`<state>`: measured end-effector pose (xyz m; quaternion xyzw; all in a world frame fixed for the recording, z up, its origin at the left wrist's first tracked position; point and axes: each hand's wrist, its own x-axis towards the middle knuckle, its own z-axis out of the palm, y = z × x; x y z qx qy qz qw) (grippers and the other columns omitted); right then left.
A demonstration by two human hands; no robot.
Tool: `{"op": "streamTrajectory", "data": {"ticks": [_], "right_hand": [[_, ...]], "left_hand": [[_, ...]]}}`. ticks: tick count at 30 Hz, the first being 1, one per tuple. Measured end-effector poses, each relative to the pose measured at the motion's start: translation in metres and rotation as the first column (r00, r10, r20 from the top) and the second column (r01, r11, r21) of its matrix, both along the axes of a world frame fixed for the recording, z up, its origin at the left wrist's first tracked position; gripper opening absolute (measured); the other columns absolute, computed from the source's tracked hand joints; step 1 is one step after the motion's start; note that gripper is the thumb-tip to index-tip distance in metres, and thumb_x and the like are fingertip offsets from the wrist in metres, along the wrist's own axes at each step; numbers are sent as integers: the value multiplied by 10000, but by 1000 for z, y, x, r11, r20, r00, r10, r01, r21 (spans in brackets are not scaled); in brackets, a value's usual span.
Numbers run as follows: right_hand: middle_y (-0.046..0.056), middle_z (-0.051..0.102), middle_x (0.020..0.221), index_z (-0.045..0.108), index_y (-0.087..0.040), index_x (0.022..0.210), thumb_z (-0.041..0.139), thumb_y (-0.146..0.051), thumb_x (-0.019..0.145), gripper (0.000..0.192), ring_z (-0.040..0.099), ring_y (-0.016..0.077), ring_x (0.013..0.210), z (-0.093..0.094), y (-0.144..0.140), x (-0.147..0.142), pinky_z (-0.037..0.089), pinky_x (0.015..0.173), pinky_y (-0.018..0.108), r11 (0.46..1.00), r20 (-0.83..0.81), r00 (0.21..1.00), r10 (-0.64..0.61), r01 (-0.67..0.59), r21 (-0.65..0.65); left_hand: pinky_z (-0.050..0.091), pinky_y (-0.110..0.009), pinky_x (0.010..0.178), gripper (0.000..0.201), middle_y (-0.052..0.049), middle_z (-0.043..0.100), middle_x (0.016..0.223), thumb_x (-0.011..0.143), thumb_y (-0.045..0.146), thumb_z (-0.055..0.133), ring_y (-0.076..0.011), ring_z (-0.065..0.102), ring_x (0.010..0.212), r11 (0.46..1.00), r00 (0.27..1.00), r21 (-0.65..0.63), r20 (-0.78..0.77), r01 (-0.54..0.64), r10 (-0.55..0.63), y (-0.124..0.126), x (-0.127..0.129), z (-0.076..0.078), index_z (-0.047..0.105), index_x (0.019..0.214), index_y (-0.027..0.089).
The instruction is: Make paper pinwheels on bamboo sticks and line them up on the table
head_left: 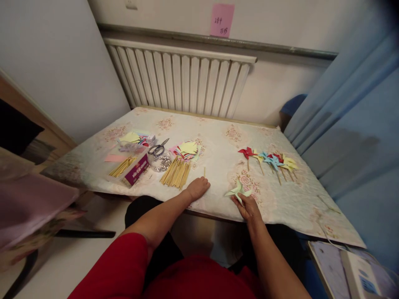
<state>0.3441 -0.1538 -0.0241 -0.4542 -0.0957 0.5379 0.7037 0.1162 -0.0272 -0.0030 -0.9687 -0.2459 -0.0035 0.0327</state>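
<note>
My left hand (198, 188) is closed low over the tablecloth, near the front edge of the table. A short length of a thin wooden stick (204, 170) sticks out beyond its fingers; the rest is hidden under the hand. In my right hand (247, 206) a pale green paper pinwheel (238, 189) is pinched between thumb and fingers, its blades folded. Left of my left hand lies a bundle of wooden sticks (176, 173). Behind the bundle is a pile of coloured paper pieces (188, 149).
Several finished pinwheels on sticks (274, 161) lie at the right. To the left are a round container of small metal pieces (160, 162), scissors (158, 147), a purple box (136, 170) and more paper (131, 138). A radiator (183, 79) stands behind the table.
</note>
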Motion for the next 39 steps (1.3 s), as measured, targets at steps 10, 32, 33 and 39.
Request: {"op": "streamTrajectory", "data": {"ticks": [10,32,33,39], "right_hand": [[-14,703,807,636,-176,847,865,-130,480,435,677,179,785,-1,1,0,620,743,316,999,-2,1000,27,-27,19],[-6,698,772,630,-163,851,863,-121,485,436,671,166,730,-3,1,2,623,742,333,1000,-2,1000,19,-19,10],[2,702,780,633,-158,849,862,-125,493,424,670,163,728,-3,1,2,623,740,326,1000,-1,1000,24,-24,10],[-15,686,736,633,-167,806,856,-137,507,374,660,156,728,-3,1,2,618,748,322,999,9,1000,23,-24,21]], "left_hand": [[450,-334,723,164,-110,569,1024,924,173,439,-216,521,939,996,995,4,-19,95,-94,5,-5,4,601,950,160],[464,-375,825,240,-168,576,1124,914,281,428,-250,585,1012,685,690,-341,127,-644,712,0,22,10,492,1093,135],[463,-380,824,231,-175,584,1118,909,263,427,-255,592,1012,654,664,-364,116,-664,739,1,26,11,496,1086,131],[439,-420,853,205,-237,604,1104,862,83,382,-295,582,1085,476,524,-571,91,-669,847,-4,40,22,535,997,103]]}}
